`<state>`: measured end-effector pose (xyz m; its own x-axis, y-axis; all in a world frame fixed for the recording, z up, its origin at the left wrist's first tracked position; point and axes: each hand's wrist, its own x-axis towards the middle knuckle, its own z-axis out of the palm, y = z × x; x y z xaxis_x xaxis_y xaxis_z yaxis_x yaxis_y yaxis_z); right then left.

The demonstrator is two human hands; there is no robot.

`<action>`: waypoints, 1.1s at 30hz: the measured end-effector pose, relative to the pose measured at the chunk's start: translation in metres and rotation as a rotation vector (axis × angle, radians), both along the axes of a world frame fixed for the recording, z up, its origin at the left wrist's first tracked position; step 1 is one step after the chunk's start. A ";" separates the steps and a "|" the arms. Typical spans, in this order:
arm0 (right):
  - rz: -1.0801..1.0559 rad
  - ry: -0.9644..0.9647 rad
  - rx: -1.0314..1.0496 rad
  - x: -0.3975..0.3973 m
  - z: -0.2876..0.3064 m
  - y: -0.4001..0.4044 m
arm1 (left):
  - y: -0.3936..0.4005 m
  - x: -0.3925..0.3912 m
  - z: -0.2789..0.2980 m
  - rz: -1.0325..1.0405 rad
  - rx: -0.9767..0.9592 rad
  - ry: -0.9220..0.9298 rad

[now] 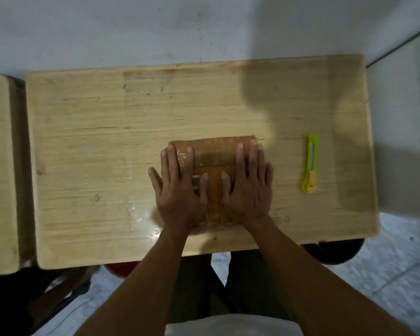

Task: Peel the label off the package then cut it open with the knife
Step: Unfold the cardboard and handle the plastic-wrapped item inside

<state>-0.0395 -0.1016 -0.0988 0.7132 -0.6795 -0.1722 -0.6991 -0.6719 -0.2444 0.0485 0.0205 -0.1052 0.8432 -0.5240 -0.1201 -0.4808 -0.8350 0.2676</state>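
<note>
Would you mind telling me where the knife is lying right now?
In the head view, the green utility knife lies untouched on the wooden table, to the right of the package and beyond the right hand.

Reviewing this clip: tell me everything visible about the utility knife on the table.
The utility knife is a snap-off cutter with a lime-green plastic body, a grey metal strip along its upper half and a yellow slider near its lower end. It lies flat on the wooden table, lengthwise, pointing away from the person, right of the package. Nothing touches it; both hands rest on the package. Whether the blade is extended is unclear.
</note>
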 end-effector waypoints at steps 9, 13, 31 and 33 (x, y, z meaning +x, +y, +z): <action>-0.390 -0.177 0.183 -0.013 0.017 0.035 | -0.001 -0.025 0.018 0.203 -0.183 0.104; -0.497 -0.405 0.357 -0.024 0.026 0.032 | 0.007 -0.007 0.033 0.347 -0.315 0.426; -0.811 -0.414 0.329 -0.154 0.124 -0.017 | -0.071 -0.078 0.138 -0.317 -0.250 0.542; -0.876 -0.451 0.318 -0.194 0.127 -0.023 | -0.084 -0.105 0.141 -0.434 -0.221 0.614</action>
